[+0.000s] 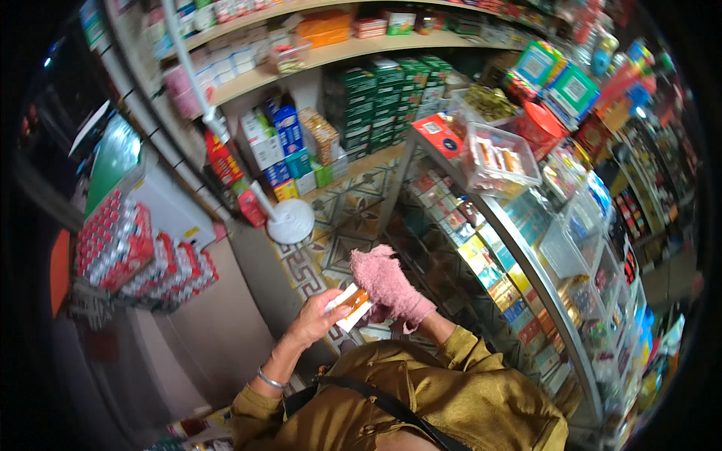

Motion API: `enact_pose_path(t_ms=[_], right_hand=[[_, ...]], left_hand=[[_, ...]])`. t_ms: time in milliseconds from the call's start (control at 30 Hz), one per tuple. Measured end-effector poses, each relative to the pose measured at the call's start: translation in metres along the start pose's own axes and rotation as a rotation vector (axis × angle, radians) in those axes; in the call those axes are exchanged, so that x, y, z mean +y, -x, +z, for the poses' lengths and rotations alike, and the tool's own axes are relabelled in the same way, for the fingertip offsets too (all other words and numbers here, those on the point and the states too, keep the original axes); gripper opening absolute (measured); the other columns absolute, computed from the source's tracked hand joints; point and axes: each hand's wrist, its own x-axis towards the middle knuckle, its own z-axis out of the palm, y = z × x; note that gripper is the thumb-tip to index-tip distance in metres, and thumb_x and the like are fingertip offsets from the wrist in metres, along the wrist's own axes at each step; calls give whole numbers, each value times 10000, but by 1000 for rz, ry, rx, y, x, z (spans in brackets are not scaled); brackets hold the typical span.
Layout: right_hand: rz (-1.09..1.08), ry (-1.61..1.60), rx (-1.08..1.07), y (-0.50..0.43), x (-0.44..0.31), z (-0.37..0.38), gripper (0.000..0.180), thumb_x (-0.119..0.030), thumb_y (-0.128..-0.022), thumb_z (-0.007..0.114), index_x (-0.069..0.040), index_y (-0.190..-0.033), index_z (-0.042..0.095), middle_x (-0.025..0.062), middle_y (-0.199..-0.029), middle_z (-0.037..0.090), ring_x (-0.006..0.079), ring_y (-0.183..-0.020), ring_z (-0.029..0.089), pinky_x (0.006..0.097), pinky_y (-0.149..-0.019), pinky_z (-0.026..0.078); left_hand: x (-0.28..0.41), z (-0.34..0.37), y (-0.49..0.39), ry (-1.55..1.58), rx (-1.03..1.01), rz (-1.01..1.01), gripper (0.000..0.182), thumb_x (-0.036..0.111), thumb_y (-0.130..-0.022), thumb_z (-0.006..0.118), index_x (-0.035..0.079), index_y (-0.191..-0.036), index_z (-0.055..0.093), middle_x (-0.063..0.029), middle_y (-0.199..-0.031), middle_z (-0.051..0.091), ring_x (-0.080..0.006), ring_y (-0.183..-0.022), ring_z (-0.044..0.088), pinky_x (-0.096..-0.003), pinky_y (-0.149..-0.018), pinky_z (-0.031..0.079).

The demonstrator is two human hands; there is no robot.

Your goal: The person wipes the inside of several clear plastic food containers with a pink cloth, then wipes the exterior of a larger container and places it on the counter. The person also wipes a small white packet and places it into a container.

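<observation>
My left hand (317, 317) grips a small packaged item (354, 304), white along its edges with a shiny orange-brown middle. The thumb presses across its face. A fluffy pink cloth (389, 284) covers my right hand (441, 327) so that only the wrist shows and the fingers are hidden. The bunched cloth meets the right edge of the packaged item. Both hands are in front of my body, above the patterned tile floor (352, 211).
To the right runs a glass display counter (522, 242) with a clear plastic tub (502, 160) on top. Shrink-wrapped packs of cans (121, 242) are stacked at left. Ahead, green boxes (386, 107) stand under a shelf (338, 48), and a white round pole base (290, 221) rests on the floor.
</observation>
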Motion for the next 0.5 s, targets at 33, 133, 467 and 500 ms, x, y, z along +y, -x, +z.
enact_pose_path(t_ms=[33, 133, 467, 500], right_hand=[[27, 21, -12, 0, 2, 3, 694, -285, -570, 746, 12, -1150, 506, 182, -1037, 544, 344, -1007, 555, 420, -653, 494], [124, 110, -62, 10, 14, 13, 728, -289, -589, 740, 19, -1199, 488, 193, -1080, 547, 360, -1030, 551, 427, -656, 497], [246, 31, -49, 69, 89, -6, 525, -152, -656, 745, -49, -1115, 511, 122, -1080, 532, 378, -1105, 538, 444, -603, 517], [331, -41, -50, 75, 100, -9, 508, -157, -652, 738, -30, -1087, 509, 136, -1047, 538, 380, -1084, 539, 445, -627, 522]], left_hand=[[-1, 1, -4, 14, -10, 25, 322, 181, -909, 659, -23, -1149, 595, -16, -984, 631, -73, -877, 548, -244, -771, 468], [3, 13, -23, 97, -22, -54, 326, 196, -897, 680, -25, -1123, 600, -15, -964, 631, -64, -872, 547, -230, -767, 469], [74, 76, -100, -637, -265, 132, 395, 155, -684, 808, -10, -981, 606, -204, -886, 661, -334, -820, 655, -395, -741, 499], [85, 84, -111, -675, -290, 134, 380, 149, -688, 803, -10, -972, 605, -190, -883, 662, -309, -822, 656, -382, -741, 498]])
